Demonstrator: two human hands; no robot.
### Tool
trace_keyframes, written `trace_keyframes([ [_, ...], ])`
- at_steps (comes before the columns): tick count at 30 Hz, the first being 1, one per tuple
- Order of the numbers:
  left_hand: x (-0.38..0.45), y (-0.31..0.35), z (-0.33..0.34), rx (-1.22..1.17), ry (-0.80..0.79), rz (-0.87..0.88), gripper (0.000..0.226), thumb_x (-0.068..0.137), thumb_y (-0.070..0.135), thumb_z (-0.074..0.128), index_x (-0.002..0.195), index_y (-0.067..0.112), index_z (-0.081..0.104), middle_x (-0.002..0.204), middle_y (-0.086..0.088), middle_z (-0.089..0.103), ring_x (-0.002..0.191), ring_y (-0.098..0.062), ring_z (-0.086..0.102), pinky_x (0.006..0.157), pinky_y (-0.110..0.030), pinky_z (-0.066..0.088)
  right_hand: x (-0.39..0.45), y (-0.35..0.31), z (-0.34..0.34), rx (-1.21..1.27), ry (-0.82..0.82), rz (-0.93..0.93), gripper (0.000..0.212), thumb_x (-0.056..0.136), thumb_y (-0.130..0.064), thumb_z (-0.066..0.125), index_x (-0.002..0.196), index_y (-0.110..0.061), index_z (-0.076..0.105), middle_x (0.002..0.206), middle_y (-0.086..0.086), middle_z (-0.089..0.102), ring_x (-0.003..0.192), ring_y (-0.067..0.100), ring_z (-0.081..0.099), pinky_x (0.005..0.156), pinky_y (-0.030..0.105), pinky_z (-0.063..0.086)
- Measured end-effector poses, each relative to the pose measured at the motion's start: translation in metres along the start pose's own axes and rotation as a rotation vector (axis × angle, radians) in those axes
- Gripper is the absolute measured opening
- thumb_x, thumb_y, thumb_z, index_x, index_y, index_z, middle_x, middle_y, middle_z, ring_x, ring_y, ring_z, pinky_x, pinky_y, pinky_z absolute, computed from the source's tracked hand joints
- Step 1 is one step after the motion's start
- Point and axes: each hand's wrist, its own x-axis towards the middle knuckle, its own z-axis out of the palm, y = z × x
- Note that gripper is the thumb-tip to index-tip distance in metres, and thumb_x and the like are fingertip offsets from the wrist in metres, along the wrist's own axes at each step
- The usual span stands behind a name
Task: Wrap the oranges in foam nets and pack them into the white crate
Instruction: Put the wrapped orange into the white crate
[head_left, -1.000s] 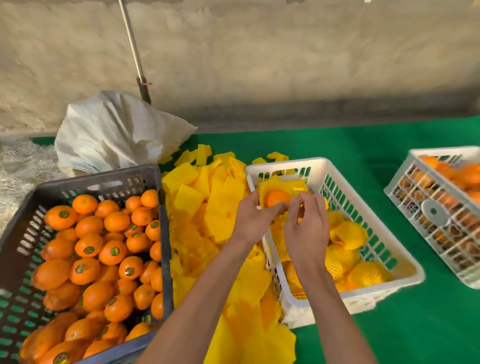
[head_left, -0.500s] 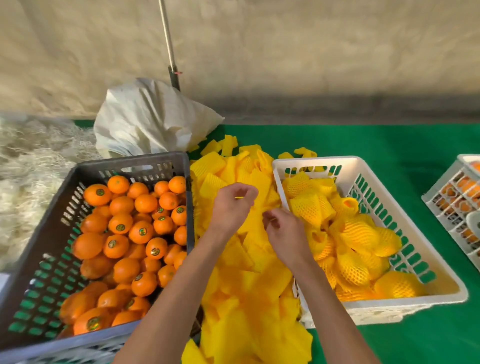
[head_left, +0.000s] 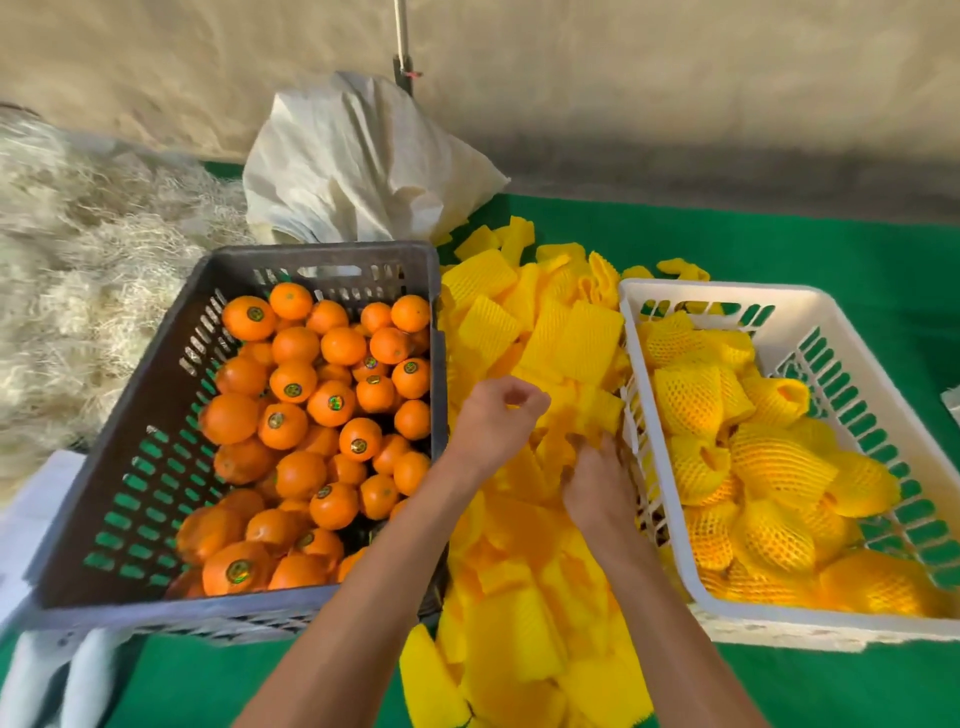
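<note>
Several bare oranges (head_left: 332, 402) with stickers fill a dark grey crate (head_left: 322, 254) on the left. A heap of yellow foam nets (head_left: 566, 332) lies between it and the white crate (head_left: 727, 293) on the right, which holds several net-wrapped oranges (head_left: 769, 467). My left hand (head_left: 498, 421) hovers over the heap by the grey crate's right wall, fingers curled, holding nothing. My right hand (head_left: 597, 483) reaches down into the heap beside the white crate's left wall; its fingertips are sunk among the nets and seem to pinch one.
A white sack (head_left: 363, 166) stands behind the grey crate, with a thin pole (head_left: 402, 47) above it. Pale straw (head_left: 78, 260) covers the far left. Green cloth (head_left: 779, 244) covers the table. The edge of another white crate (head_left: 953, 405) shows at the far right.
A second ago both hands held an orange in a net over the white crate. They let it go, moved left to the net heap, and the right hand has dipped into the nets.
</note>
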Motion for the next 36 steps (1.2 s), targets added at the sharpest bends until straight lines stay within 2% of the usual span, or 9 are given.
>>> trace_keyframes([
  [3, -0.002, 0.001, -0.006, -0.047, 0.007, -0.002, 0.02, 0.102, 0.024, 0.065, 0.105, 0.007, 0.075, 0.102, -0.006, 0.073, 0.097, -0.024, 0.07, 0.088, -0.047, 0.058, 0.001, -0.005, -0.009, 0.04, 0.11, -0.011, 0.036, 0.099, -0.018, 0.055, 0.135, -0.016, 0.059, 0.139, 0.008, 0.055, 0.128, 0.032, 0.051, 0.099, 0.041, 0.044],
  [7, -0.007, 0.005, -0.017, -0.146, 0.106, 0.032, 0.016, 0.102, 0.02, 0.065, 0.102, 0.007, 0.075, 0.095, -0.007, 0.075, 0.087, -0.027, 0.074, 0.085, -0.052, 0.061, -0.012, -0.026, -0.034, 0.349, 0.302, -0.099, 0.03, 0.098, -0.027, 0.064, 0.126, -0.017, 0.067, 0.126, 0.006, 0.061, 0.113, 0.024, 0.058, 0.078, 0.022, 0.037],
  [10, -0.011, 0.001, -0.036, -0.203, 0.261, 0.069, 0.014, 0.103, 0.014, 0.061, 0.106, 0.008, 0.073, 0.093, -0.006, 0.075, 0.078, -0.019, 0.075, 0.081, -0.045, 0.064, -0.023, -0.052, -0.054, 0.635, 0.358, -0.238, 0.03, 0.095, -0.036, 0.068, 0.122, -0.024, 0.065, 0.115, -0.004, 0.057, 0.093, 0.011, 0.059, 0.07, 0.009, 0.037],
  [16, -0.01, -0.043, -0.091, -0.004, 0.527, 0.01, 0.02, 0.102, 0.015, 0.058, 0.118, 0.013, 0.07, 0.107, -0.001, 0.073, 0.082, -0.012, 0.066, 0.063, -0.024, 0.054, -0.035, -0.109, -0.068, 0.821, 0.277, -0.375, 0.029, 0.1, -0.029, 0.062, 0.128, -0.03, 0.064, 0.117, -0.008, 0.059, 0.098, 0.001, 0.059, 0.077, 0.007, 0.046],
  [22, 0.009, -0.103, -0.132, 0.383, 0.248, -0.309, 0.04, 0.094, 0.012, 0.065, 0.134, 0.009, 0.059, 0.127, -0.015, 0.066, 0.103, -0.032, 0.064, 0.073, -0.038, 0.05, -0.033, -0.144, -0.053, 0.829, 0.247, -0.45, 0.021, 0.099, -0.025, 0.062, 0.119, -0.025, 0.069, 0.109, -0.007, 0.063, 0.094, 0.004, 0.06, 0.08, 0.025, 0.052],
  [27, 0.034, -0.122, -0.145, 0.879, -0.008, -0.334, 0.052, 0.098, 0.024, 0.061, 0.148, 0.024, 0.048, 0.137, -0.008, 0.055, 0.115, -0.032, 0.064, 0.082, -0.041, 0.058, -0.025, -0.155, -0.038, 0.837, 0.22, -0.442, 0.019, 0.099, -0.03, 0.061, 0.117, -0.033, 0.068, 0.113, -0.017, 0.06, 0.107, -0.002, 0.057, 0.085, 0.015, 0.049],
  [30, 0.043, -0.133, -0.144, 1.187, -0.186, -0.29, 0.071, 0.097, 0.016, 0.061, 0.159, 0.032, 0.031, 0.146, -0.003, 0.049, 0.122, -0.031, 0.06, 0.073, -0.037, 0.051, -0.019, -0.159, -0.035, 0.842, 0.221, -0.437, 0.019, 0.098, -0.031, 0.061, 0.116, -0.033, 0.068, 0.114, -0.018, 0.06, 0.109, 0.0, 0.057, 0.086, 0.012, 0.048],
  [32, 0.046, -0.14, -0.144, 1.239, -0.229, -0.274, 0.079, 0.095, 0.01, 0.063, 0.162, 0.032, 0.026, 0.151, -0.002, 0.047, 0.124, -0.03, 0.06, 0.07, -0.035, 0.047, -0.014, -0.16, -0.034, 0.833, 0.221, -0.431, 0.019, 0.098, -0.031, 0.061, 0.116, -0.033, 0.068, 0.114, -0.016, 0.061, 0.109, 0.0, 0.058, 0.086, 0.012, 0.047],
  [36, 0.049, -0.125, -0.15, 1.104, -0.153, -0.308, 0.066, 0.089, 0.027, 0.077, 0.147, 0.021, 0.045, 0.134, -0.007, 0.059, 0.115, -0.031, 0.064, 0.073, -0.037, 0.055, -0.011, -0.162, -0.034, 0.832, 0.214, -0.419, 0.024, 0.099, -0.032, 0.061, 0.122, -0.033, 0.066, 0.119, -0.015, 0.063, 0.107, 0.002, 0.059, 0.085, 0.018, 0.051],
])
